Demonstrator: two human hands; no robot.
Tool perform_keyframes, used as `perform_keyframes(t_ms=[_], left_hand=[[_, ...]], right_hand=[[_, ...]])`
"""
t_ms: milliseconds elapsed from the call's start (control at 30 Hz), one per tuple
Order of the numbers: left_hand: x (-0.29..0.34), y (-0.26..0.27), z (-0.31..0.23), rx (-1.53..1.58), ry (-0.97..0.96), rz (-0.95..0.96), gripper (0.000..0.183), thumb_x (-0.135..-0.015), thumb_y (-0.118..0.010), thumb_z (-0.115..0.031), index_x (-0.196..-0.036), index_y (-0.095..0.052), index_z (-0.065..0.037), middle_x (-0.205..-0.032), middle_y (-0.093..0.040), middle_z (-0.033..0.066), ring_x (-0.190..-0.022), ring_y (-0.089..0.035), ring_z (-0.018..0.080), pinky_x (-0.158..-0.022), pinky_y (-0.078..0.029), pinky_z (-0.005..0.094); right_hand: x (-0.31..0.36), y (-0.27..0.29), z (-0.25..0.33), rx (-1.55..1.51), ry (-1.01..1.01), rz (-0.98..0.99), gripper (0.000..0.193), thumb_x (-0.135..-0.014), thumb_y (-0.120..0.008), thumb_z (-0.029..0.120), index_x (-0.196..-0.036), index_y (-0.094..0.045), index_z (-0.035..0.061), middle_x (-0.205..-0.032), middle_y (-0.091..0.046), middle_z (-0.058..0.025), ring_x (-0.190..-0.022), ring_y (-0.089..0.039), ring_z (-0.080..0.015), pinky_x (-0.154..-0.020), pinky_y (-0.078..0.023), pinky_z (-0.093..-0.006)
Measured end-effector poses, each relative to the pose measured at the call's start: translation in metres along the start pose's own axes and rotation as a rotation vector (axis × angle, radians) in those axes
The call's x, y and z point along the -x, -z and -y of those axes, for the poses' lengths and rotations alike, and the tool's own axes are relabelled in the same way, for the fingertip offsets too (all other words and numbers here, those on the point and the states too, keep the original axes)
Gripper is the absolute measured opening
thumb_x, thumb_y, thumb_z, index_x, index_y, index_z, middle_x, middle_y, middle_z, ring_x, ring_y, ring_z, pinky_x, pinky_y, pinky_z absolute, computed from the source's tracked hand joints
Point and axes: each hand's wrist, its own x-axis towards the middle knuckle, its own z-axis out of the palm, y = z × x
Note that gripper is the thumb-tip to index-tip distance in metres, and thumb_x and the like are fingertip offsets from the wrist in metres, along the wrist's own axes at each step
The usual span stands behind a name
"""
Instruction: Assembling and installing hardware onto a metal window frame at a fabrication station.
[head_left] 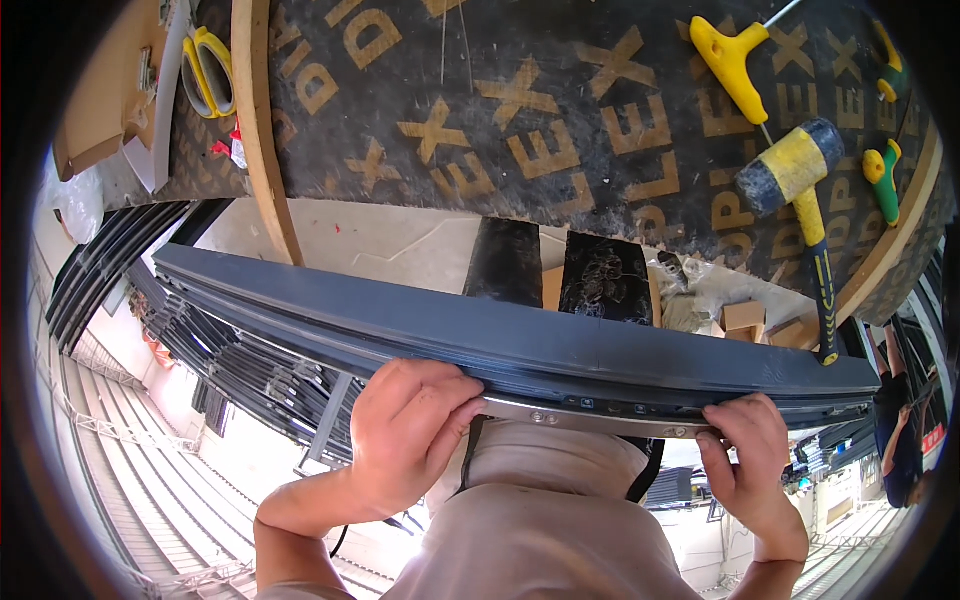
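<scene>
Both bare hands are on the silver metal strip [595,421], one near each end. The left hand [405,440] has its fingers bunched together, thumb and fingertips pinching the strip's left end, right by the long dark grey profile [520,335]. The right hand [752,455] is pretty similar, fingers curled and clamped on the right end, thumb lower down. The strip runs along the profile's near side, just in front of the torso [545,540]. Beyond that there's the desk [390,110], with a yellow and black mallet [788,170] whose handle reaches over the profile's right end
</scene>
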Motion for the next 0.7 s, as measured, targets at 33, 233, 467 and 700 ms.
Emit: perform_keyframes(t_ms=[33,233,467,700], left_hand=[[0.0,0.0,0.001,-0.001,0.003,0.002,0.026,-0.073,-0.08,-0.002,-0.097,-0.069,-0.004,-0.091,-0.064,0.0096,-0.078,-0.062,0.0274,-0.067,-0.05,0.0356],[0.0,0.003,0.002,0.07,0.049,0.008,0.03,-0.071,-0.083,-0.005,-0.098,-0.07,-0.004,-0.092,-0.064,0.0103,-0.077,-0.061,0.0271,-0.067,-0.049,0.0357],[-0.003,0.007,0.003,0.024,-0.033,0.079,0.037,-0.064,-0.088,-0.012,-0.096,-0.072,-0.003,-0.093,-0.061,0.0084,-0.078,-0.059,0.0259,-0.065,-0.049,0.0353],[-0.001,0.003,0.009,-0.002,-0.08,0.048,0.036,-0.063,-0.087,-0.009,-0.096,-0.072,-0.003,-0.093,-0.062,0.0089,-0.079,-0.06,0.0256,-0.064,-0.05,0.0356]], right_hand=[[0.0,-0.001,0.0,-0.022,-0.007,-0.038,0.031,-0.071,-0.077,0.0,-0.1,-0.066,0.0012,-0.085,-0.063,-0.0111,-0.07,-0.059,-0.0292,-0.063,-0.048,-0.0382],[0.004,-0.003,0.006,-0.002,-0.071,-0.007,0.032,-0.071,-0.078,0.0,-0.099,-0.063,0.0015,-0.088,-0.064,-0.0128,-0.071,-0.059,-0.0317,-0.065,-0.049,-0.04],[0.003,-0.003,0.012,0.061,-0.074,0.012,0.034,-0.069,-0.08,0.001,-0.1,-0.065,0.0023,-0.091,-0.064,-0.0112,-0.079,-0.059,-0.0304,-0.069,-0.048,-0.0389],[0.008,-0.008,0.011,0.208,-0.006,0.02,0.041,-0.06,-0.085,0.004,-0.098,-0.071,0.0056,-0.1,-0.062,-0.0079,-0.089,-0.054,-0.0277,-0.073,-0.046,-0.037]])
